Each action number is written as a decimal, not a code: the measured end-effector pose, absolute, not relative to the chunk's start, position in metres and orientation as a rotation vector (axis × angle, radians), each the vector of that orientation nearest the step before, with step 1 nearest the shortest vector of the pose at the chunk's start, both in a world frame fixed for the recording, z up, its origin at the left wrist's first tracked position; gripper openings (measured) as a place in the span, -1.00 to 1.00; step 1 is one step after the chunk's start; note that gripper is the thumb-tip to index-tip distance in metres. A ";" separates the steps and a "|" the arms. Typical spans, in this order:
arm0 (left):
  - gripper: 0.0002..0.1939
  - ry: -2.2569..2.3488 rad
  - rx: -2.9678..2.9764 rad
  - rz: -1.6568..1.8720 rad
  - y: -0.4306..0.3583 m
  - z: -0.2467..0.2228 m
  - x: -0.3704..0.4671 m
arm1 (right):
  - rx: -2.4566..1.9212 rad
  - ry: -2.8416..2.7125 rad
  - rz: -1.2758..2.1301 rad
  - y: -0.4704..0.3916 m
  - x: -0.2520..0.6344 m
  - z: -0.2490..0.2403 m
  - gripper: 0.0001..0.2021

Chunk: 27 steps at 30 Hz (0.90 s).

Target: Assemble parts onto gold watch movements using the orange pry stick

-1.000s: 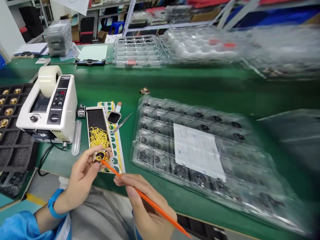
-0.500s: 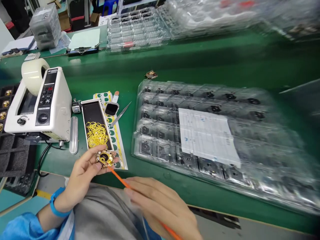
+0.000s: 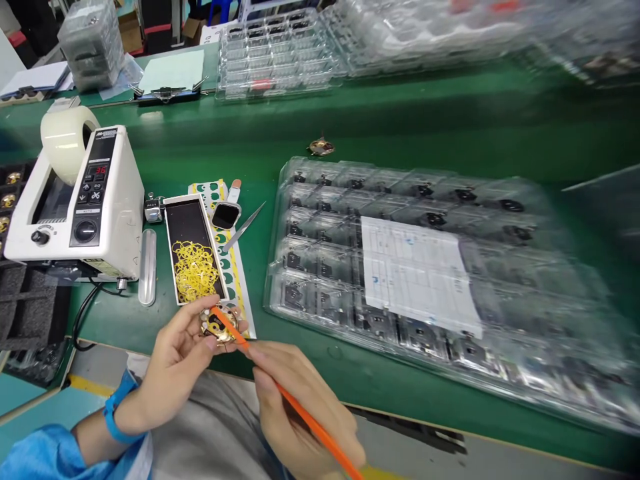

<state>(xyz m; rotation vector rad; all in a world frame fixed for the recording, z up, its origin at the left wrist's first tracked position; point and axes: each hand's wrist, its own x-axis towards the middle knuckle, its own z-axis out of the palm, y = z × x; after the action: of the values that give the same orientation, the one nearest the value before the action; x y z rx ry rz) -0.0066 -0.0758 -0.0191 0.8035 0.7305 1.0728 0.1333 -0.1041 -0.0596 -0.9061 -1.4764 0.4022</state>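
Observation:
My left hand [image 3: 183, 363] holds a small round gold-rimmed part [image 3: 219, 325] with a dark centre and a yellow ring piece on it, gripped at the edge between thumb and fingers. In my right hand [image 3: 305, 403] is a thin orange stick [image 3: 305, 417], its tip lying over the face of the round part. Just beyond my left hand stands a white-rimmed tray [image 3: 168, 253] with a black bottom. A tangled heap of thin yellow rings [image 3: 195, 270] fills its near half.
A white tape dispenser [image 3: 107, 200] stands at the left. Right of the tray lie tweezers [image 3: 245, 227], a smartwatch [image 3: 226, 215] and a sticker sheet [image 3: 240, 287]. Large clear blister trays [image 3: 325, 267] cover the right, with another gold part [image 3: 321, 147] behind them.
My right hand has moved left toward my left hand. The orange stick's tip has shifted from the round part's near edge up over its face.

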 end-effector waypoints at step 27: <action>-0.70 0.891 0.688 0.938 -0.075 -0.023 -0.017 | -0.935 -1.815 0.264 -0.107 0.157 -0.042 -0.81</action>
<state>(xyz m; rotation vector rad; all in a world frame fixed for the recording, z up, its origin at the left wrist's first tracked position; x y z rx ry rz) -0.0171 -0.0750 -0.0226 0.6884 0.8914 0.9383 0.1573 -0.1071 -0.0420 -0.9347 -1.8146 0.2641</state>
